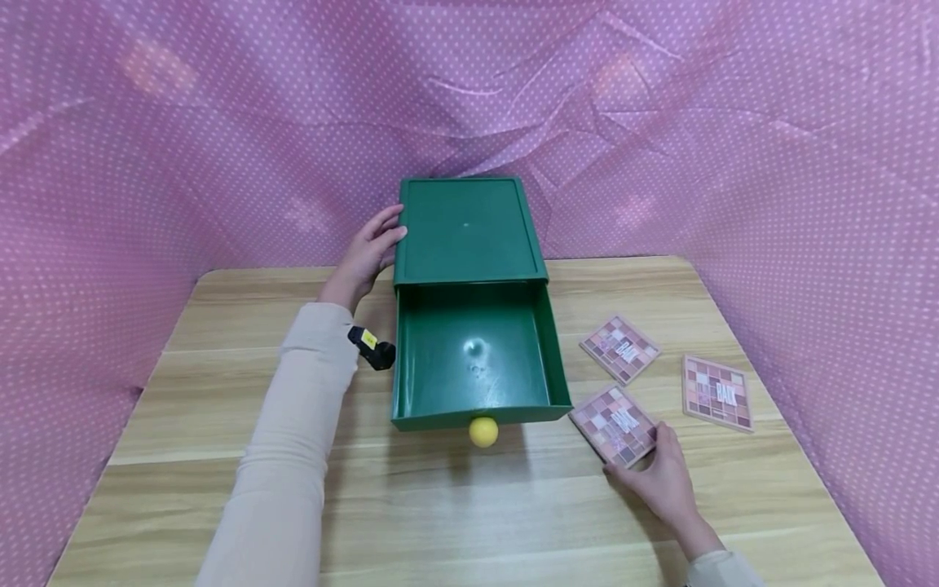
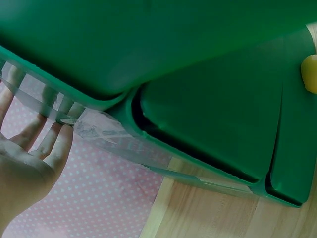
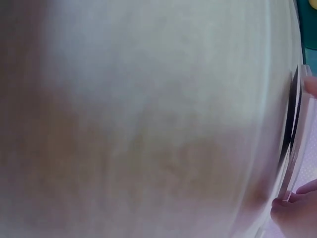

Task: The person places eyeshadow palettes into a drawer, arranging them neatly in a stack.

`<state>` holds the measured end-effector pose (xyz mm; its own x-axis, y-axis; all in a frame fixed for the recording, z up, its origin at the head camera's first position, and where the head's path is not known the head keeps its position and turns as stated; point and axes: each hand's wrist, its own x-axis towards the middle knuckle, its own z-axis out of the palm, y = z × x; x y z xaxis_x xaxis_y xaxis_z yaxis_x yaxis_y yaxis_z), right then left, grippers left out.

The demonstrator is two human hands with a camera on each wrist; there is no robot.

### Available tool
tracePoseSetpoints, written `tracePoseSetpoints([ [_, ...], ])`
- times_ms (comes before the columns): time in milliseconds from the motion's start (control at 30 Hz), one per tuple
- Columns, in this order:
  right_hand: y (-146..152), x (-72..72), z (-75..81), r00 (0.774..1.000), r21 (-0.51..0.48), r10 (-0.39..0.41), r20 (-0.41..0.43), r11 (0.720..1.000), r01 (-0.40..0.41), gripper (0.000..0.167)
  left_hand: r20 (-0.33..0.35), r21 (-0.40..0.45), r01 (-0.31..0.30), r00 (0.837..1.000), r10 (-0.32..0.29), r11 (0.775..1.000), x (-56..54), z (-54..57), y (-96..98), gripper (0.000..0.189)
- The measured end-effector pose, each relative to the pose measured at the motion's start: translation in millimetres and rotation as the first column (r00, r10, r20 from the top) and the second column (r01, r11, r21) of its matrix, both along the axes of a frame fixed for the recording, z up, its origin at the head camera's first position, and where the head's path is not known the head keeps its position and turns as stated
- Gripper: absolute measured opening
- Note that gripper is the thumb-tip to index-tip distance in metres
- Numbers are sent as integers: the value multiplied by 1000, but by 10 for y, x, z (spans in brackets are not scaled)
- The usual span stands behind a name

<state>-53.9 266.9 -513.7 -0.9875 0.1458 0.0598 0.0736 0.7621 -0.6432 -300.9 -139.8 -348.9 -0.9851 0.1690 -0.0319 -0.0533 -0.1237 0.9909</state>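
A green box [image 1: 469,232] stands at the back of the table, its drawer [image 1: 440,359] pulled well out and bare inside. A round yellow knob [image 1: 483,432] sits on the drawer front. My left hand [image 1: 367,251] touches the left side of the box with spread fingers; the left wrist view shows those fingers [image 2: 60,146] against a clear side panel [image 2: 101,129]. My right hand [image 1: 663,481] pinches an eyeshadow palette [image 1: 614,425] by its edges, right of the drawer front. In the right wrist view, the palette [image 3: 298,144] appears edge-on at the right border.
Two similar palettes lie on the wooden table [image 1: 249,391]: one [image 1: 620,349] behind the pinched one, another [image 1: 717,392] farther right. Pink dotted cloth [image 1: 308,122] hangs around the back and sides. A black wrist device [image 1: 372,348] sits by the left sleeve, close to the drawer.
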Motion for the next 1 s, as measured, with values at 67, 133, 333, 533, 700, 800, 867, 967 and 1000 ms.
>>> tracePoseSetpoints([
  [67, -7, 12, 15, 1000, -3, 6, 6, 1000, -6, 109, -4, 1, 2, 1000, -2, 1000, -2, -1, -1, 47],
  [133, -16, 23, 37, 1000, -4, 10, 17, 1000, -10, 110, -5, 4, 6, 1000, -6, 1000, -8, -4, 0, 47],
  [333, -45, 36, 121, 1000, 18, 21, 17, 1000, -21, 108, -9, 9, 11, 1000, -11, 1000, -16, -8, 4, 47],
  [533, -64, 42, 219, 999, 40, 44, -3, 998, -44, 106, -1, 19, 8, 1000, -8, 1000, -3, -8, -1, 46],
  [700, -68, 19, 351, 997, 28, 62, -39, 998, -61, 102, -2, 9, 1, 1000, -1, 1000, 5, -5, -8, 46],
  [800, -49, -16, 448, 995, 38, 66, -68, 997, -63, 98, -2, 12, 2, 1000, -2, 1000, 7, -6, -10, 46],
  [867, -26, -45, 515, 994, 46, 67, -84, 997, -63, 94, -1, 14, 6, 1000, -6, 1000, 7, -7, -11, 46],
  [967, 15, -90, 621, 993, 61, 67, -97, 996, -61, 88, -4, 14, 9, 1000, -9, 1000, 8, -8, -10, 46],
  [1000, 28, -105, 656, 992, 62, 68, -104, 996, -62, 86, -5, 12, 11, 1000, -11, 1000, 8, -8, -9, 46],
])
